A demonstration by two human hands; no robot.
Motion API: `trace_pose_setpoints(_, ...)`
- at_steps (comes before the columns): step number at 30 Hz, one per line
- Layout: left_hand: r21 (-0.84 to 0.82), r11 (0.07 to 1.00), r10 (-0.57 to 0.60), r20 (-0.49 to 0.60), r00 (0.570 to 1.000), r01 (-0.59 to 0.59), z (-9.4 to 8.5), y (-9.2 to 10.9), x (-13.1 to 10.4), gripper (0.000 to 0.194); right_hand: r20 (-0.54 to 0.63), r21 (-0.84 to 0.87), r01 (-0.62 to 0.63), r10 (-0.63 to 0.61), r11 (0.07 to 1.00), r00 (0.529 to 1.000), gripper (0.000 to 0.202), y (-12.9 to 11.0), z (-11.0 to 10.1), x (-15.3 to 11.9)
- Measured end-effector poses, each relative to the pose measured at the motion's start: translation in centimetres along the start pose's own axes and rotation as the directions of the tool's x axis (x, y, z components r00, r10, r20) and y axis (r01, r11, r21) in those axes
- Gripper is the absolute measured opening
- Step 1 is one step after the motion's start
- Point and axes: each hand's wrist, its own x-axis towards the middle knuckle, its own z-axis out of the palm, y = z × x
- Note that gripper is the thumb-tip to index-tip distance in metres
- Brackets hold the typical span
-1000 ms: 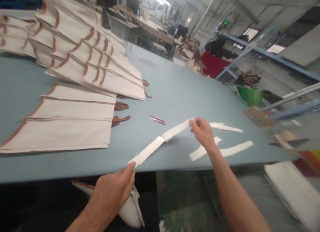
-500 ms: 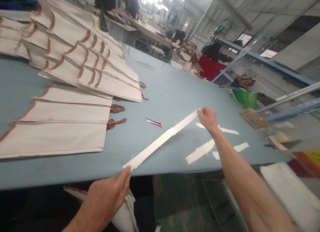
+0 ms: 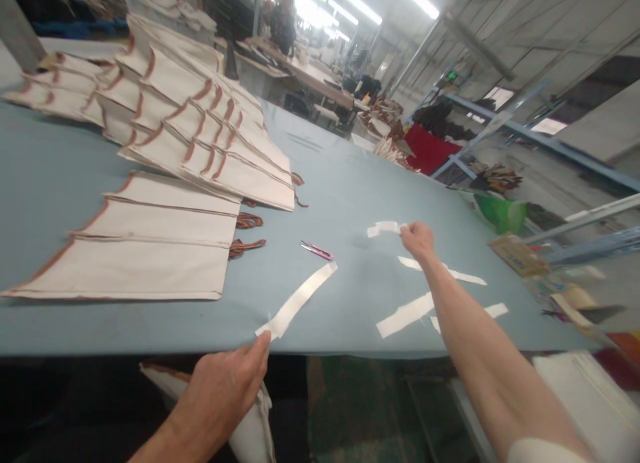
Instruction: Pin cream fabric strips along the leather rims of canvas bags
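Note:
My left hand (image 3: 235, 370) pinches the lower end of a white fabric strip (image 3: 303, 295) at the table's front edge. The strip slants up and right, its far end near pink-handled thread snips (image 3: 317, 251). Farther right, my right hand (image 3: 417, 239) is closed on the end of a second, shorter white strip (image 3: 385, 228), which curls out to the left above the table. Below my right hand and forearm, several loose white strips (image 3: 406, 314) lie on the blue-grey table (image 3: 345, 190). My forearm hides parts of them.
A flat cream fabric piece with brown edging (image 3: 150, 263) lies at the left, with brown cords (image 3: 245, 246) at its right side. Behind it is a heap of similar cream pieces (image 3: 200, 130). A cardboard box (image 3: 517, 254) and a green bag (image 3: 500, 213) sit at the right end.
One long strip stretched between my hands is now two separate pieces, one in each hand. The view has shifted slightly, and the snips remain on the table.

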Motion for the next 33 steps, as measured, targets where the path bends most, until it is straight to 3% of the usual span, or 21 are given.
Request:
trace_pose_setpoints(4,-0.019,1.000,0.013,-0.053,0.999,-0.014,0.6,-0.2,-0.1,0.040,-0.005,0.179,0.004,-0.003,0.984,1.000,0.035,-1.5,-2.2,0.3)
trace_pose_setpoints(9,-0.198,0.980,-0.060,-0.132,0.990,0.033,1.1,-0.7,-0.2,0.039,-0.001,0.424,0.140,-0.154,0.895,0.988,0.026,-5.5,-4.1,-2.2)
trace_pose_setpoints(13,-0.528,0.847,-0.168,-0.157,0.973,0.061,1.7,-1.2,-0.2,0.050,0.045,0.565,0.237,-0.317,0.790,0.947,0.043,-9.5,-5.2,-7.6)
trace_pose_setpoints(16,-0.649,0.760,-0.233,-0.207,0.950,0.044,2.5,-1.3,-0.4,0.059,0.111,0.637,0.265,-0.425,0.724,0.898,0.050,-12.1,-5.6,-12.8)
trace_pose_setpoints(18,-0.702,0.711,-0.274,-0.240,0.931,0.028,2.7,-1.2,-1.0,0.052,0.164,0.673,0.261,-0.484,0.692,0.860,0.053,-13.7,-5.5,-16.3)
trace_pose_setpoints(21,-0.773,0.633,-0.289,-0.273,0.918,-0.031,1.9,-0.4,-2.6,0.032,0.264,0.772,0.154,-0.533,0.616,0.804,0.050,-15.9,-4.7,-21.3)
trace_pose_setpoints(23,-0.822,0.567,-0.233,-0.223,0.947,-0.054,0.9,0.5,-3.7,0.028,0.321,0.826,0.052,-0.543,0.561,0.776,0.047,-17.3,-3.9,-24.2)
trace_pose_setpoints(26,-0.928,0.370,-0.128,-0.085,0.988,-0.031,-0.5,1.8,-4.6,0.035,0.370,0.873,-0.067,-0.567,0.482,0.736,0.044,-19.5,-2.8,-27.8)
trace_pose_setpoints(29,-0.988,0.157,-0.131,-0.013,0.991,0.007,-1.0,2.2,-4.6,0.039,0.386,0.897,-0.139,-0.591,0.419,0.708,0.040,-21.3,-2.2,-30.7)
trace_pose_setpoints(33,-0.999,0.035,-0.203,-0.016,0.979,-0.009,-1.1,1.3,-4.5,0.061,0.444,0.887,-0.247,-0.580,0.389,0.683,0.035,-21.0,-1.3,-33.7)
